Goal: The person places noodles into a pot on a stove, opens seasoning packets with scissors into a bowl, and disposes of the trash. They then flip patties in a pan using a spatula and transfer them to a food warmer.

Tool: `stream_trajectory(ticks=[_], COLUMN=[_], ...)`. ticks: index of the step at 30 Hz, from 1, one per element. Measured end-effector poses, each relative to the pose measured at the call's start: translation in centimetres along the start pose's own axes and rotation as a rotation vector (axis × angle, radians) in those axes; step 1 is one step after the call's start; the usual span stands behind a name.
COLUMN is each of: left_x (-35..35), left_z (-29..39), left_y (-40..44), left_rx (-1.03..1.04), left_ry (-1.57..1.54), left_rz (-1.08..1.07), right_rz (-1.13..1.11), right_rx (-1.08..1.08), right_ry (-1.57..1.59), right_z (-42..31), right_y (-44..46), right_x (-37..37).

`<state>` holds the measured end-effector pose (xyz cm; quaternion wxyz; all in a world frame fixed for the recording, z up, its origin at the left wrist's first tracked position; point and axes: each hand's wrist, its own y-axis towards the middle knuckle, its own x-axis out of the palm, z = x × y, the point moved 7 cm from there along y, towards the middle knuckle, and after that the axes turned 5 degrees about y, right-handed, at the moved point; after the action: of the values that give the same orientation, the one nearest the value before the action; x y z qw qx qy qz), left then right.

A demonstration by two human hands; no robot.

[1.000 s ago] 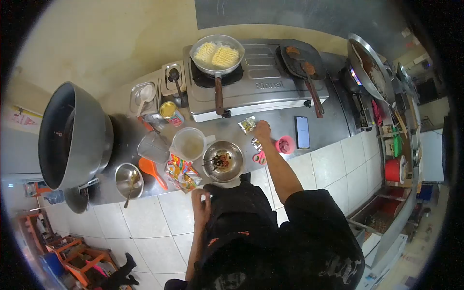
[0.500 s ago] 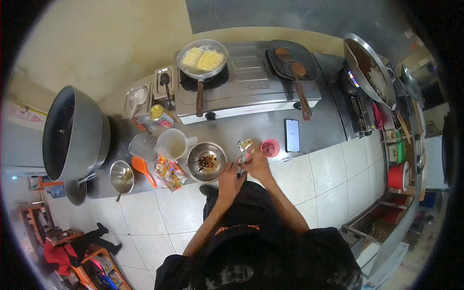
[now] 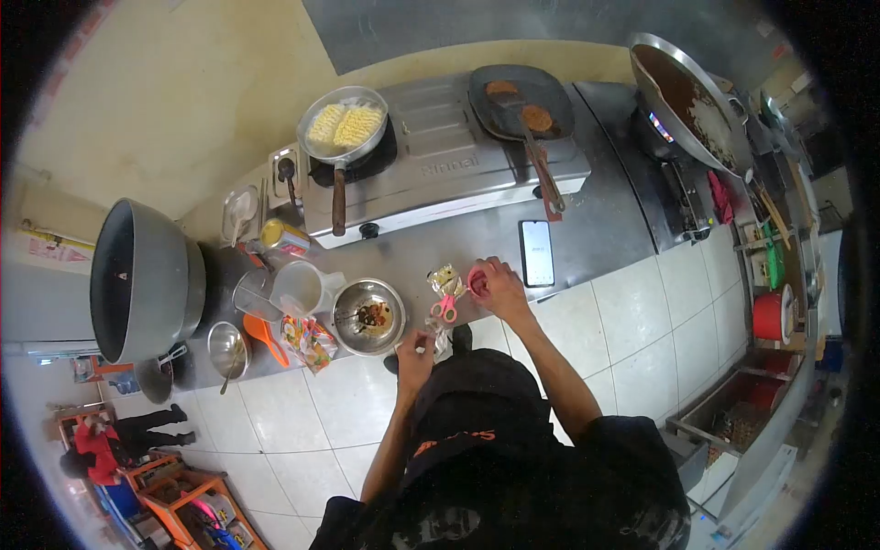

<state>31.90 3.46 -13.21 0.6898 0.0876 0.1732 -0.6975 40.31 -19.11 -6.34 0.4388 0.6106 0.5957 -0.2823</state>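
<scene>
My right hand (image 3: 501, 291) is closed round the right side of a small pink cup (image 3: 477, 283); its contents are partly hidden. Left of the cup, pink-handled scissors (image 3: 445, 309) lie by the counter's front edge, touching or close to a torn foil packet (image 3: 445, 279). My left hand (image 3: 415, 362) is held low, just off the edge, its fingers pinching a small clear plastic packet (image 3: 439, 340). Nearest to that hand is a steel bowl (image 3: 396, 316) with dark sauce and reddish bits.
Noodles sit in a pan (image 3: 378, 130) on the stove (image 3: 431, 170), beside a griddle (image 3: 486, 92) with brown patties. A phone (image 3: 537, 254) lies at right. Left are a plastic jug (image 3: 298, 287), an orange spoon (image 3: 266, 339) and a colourful packet (image 3: 308, 343). A person (image 3: 96, 449) is at far left.
My hands have parted: the right has moved onto the pink cup, the left down and leftward with the plastic packet. The scissors are now out of my hands. My view has shifted.
</scene>
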Motion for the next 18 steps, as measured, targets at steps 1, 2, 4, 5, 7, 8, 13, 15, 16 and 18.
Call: stream_trajectory(ticks=[1,2,4,5,7,8,13,15,16,18], left_x=[0.0,0.1,-0.4,-0.6,-1.2,-1.5,-2.3,-2.8,-3.1,-3.5], left_z=[0.2,0.4,0.6,0.5,0.6,0.4,-2.0,-0.1,0.8,2.1], left_y=[-0.2,-0.7,-1.4,-1.6,-2.2,-2.6,-4.0,-4.0,-4.0,-3.6], left_rx=[-0.023,-0.052,-0.110,-0.166,-0.197,-0.229,-0.203,-0.137,-0.138,-0.189], left_ry=[-0.016,-0.033,-0.029,-0.019,-0.064,-0.104,-0.102,-0.137,-0.133,0.024], left_rz=[-0.001,-0.006,-0.019,-0.025,-0.025,-0.022,0.034,0.090,0.091,0.026], right_rz=[-0.183,-0.184,-0.115,-0.093,-0.079,-0.066,0.149,-0.428,-0.429,-0.343], right_rx=[0.088,0.088,0.090,0.092,0.082,0.071,-0.166,0.184,0.183,0.169], right_ry=[0.136,0.133,0.098,0.131,0.107,0.089,-0.175,0.123,0.127,0.221], right_z=[1.8,2.6,4.0,4.5,5.0,4.9,-2.4,-3.9,-4.3,-4.1], right_y=[0.3,0.8,2.2,2.8,3.7,4.0,0.9,-1.6,-2.5,-3.2], right_x=[2.4,2.9,2.6,2.2,1.8,1.8,2.0,6.3,7.7,10.9])
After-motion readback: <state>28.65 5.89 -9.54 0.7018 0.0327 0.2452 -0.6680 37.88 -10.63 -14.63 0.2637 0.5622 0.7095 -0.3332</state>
